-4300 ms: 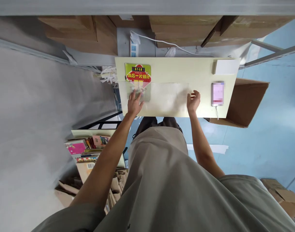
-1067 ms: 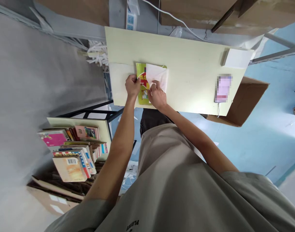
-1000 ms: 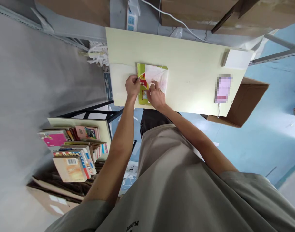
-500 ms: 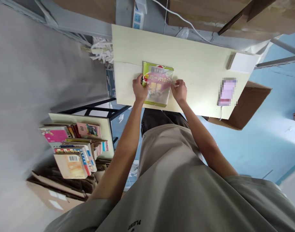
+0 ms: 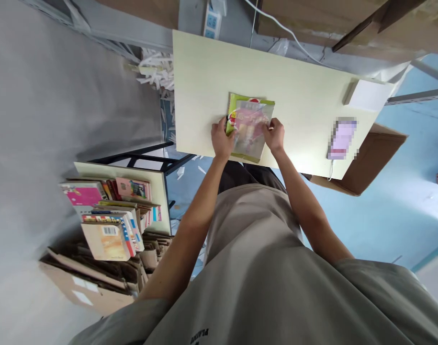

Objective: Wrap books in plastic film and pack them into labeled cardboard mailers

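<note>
On the left, a broad grey surface [image 5: 32,120], wall or floor hard to tell. To the right, blue floor [image 5: 376,220] with a bright patch of light [image 5: 432,191] at the far right. In the middle, a pale yellow desk [image 5: 200,67], slightly askew; beyond, grey metal shelving [image 5: 420,95]. Near left, a pale side table [image 5: 159,201] and black metal frame [image 5: 177,164].

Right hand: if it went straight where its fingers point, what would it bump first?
Likely the green book, whose right edge the right hand seems to be touching; exact depth is hard to judge.
</note>
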